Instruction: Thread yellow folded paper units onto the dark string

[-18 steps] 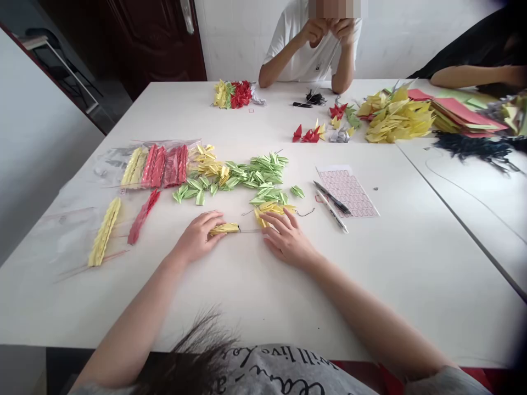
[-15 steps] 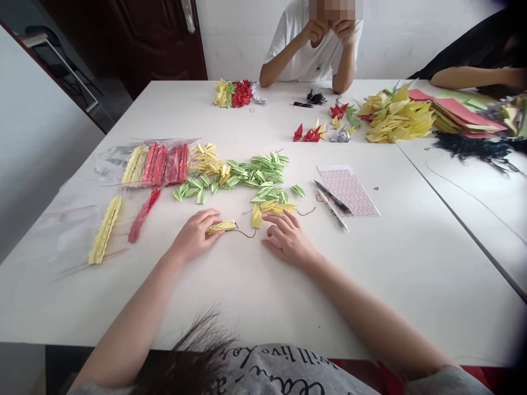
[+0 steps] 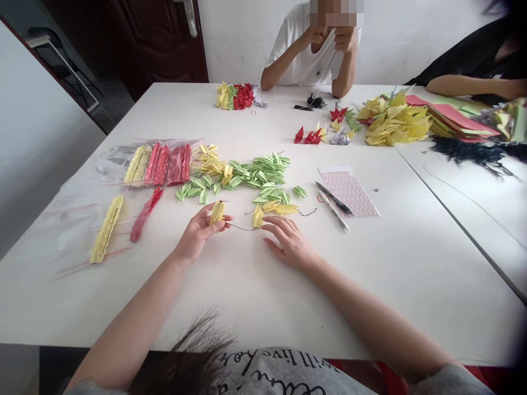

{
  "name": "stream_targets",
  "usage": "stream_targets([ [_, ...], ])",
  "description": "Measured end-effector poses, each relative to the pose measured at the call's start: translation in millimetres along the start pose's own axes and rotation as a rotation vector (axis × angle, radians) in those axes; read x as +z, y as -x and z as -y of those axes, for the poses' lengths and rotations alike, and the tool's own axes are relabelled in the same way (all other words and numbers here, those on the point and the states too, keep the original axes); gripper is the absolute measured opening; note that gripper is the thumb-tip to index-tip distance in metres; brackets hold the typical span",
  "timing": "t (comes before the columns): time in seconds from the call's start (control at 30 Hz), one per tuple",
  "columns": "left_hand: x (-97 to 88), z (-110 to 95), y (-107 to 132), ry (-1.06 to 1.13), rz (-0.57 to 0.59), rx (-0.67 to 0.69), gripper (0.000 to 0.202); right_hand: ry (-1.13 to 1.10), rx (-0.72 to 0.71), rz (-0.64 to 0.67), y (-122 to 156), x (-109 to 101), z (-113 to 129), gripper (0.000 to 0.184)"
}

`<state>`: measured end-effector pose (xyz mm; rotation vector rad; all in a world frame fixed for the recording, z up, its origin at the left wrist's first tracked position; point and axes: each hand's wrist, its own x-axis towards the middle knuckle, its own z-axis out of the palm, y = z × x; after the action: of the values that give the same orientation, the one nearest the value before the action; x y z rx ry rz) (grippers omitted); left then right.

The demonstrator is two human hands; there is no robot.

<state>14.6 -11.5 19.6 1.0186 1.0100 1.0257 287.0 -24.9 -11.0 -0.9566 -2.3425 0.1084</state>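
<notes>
My left hand is lifted a little off the white table and pinches a short stack of yellow folded paper pieces. A thin dark thread trails from the stack to the right. My right hand lies flat on the table, fingers spread, its fingertips beside a loose yellow folded piece. Just beyond both hands lies a heap of green folded pieces with some yellow ones at its left.
Strung yellow and red rows and a plastic bag of them lie at the left. A sticker sheet and two pens sit at the right. Across the table are a person in white, another's arm, and paper piles.
My left hand has lifted the yellow stack off the table and turned it upright. The thread now hangs loose, and my right hand has let go of the yellow piece it was pressing.
</notes>
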Motion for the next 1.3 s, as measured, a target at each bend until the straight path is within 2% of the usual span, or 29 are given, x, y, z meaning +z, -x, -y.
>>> stream_targets([
  [0.1,4.4,1,0,0.03,0.013,-0.029,0.041,-0.011,-0.023,0.089,-11,3,8,0.036],
  [0.2,8.5,4,-4,0.101,-0.007,-0.027,0.037,-0.027,-0.008,0.174,-27,13,12,0.053],
  [0.23,9.4,5,-5,0.125,-0.014,-0.03,0.038,-0.022,-0.017,0.191,-32,18,12,0.053],
  [0.3,9.9,6,-9,0.167,-0.042,-0.04,0.04,-0.018,-0.043,0.187,-39,26,11,0.037],
  [0.37,9.0,8,-13,0.195,-0.098,-0.055,0.042,-0.041,-0.056,0.129,-42,30,6,0.021],
  [0.47,6.1,10,-16,0.208,-0.174,-0.083,0.045,-0.093,-0.041,-0.011,-39,27,-1,0.021],
  [0.57,3.1,12,-17,0.199,-0.186,-0.076,0.047,-0.146,0.003,-0.129,-36,20,-6,0.02],
  [0.7,-0.7,14,-18,0.18,-0.205,-0.072,0.047,-0.21,0.082,-0.254,-37,18,-4,0.023],
  [0.83,-3.9,13,-18,0.204,-0.264,-0.077,0.046,-0.25,0.092,-0.348,-38,21,-3,0.019],
  [1.0,-6.1,9,-19,0.198,-0.308,-0.032,0.045,-0.227,0.171,-0.419,-37,21,-5,0.014],
  [1.17,-7.8,12,-20,0.116,-0.285,-0.03,0.045,-0.257,0.227,-0.445,-38,22,-4,0.015],
  [1.3,-14.5,12,-20,-0.03,-0.276,0.027,0.042,-0.308,0.216,-0.367,-37,22,-6,0.014],
])
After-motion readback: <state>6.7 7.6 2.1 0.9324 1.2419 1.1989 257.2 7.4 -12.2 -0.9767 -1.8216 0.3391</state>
